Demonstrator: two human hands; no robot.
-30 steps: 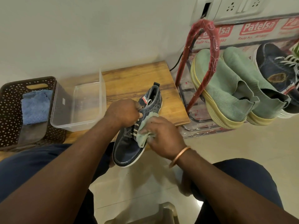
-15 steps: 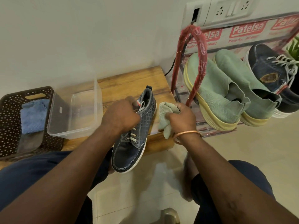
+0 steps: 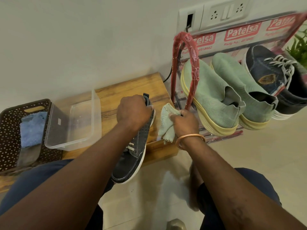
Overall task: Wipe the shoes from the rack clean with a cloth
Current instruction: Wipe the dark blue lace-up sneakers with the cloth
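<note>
My left hand (image 3: 132,112) is clamped over the heel end of the dark shoe (image 3: 132,151); its heel rests near the front right corner of the table (image 3: 116,90) and the toe hangs off the front edge toward me. The long axis runs heel away, toe near. My right hand (image 3: 184,123) is closed round the bunched green cloth (image 3: 166,125), just right of the shoe, not touching it. The right hand is nearer the shoe's outer side; I judge the next wipe goes leftward onto it. The rack (image 3: 191,63) stands right of the table, holding a green pair (image 3: 216,97) and the dark mate (image 3: 272,77). The rack wrapping reads "Patelsa", with "Regd No." below.
</note>
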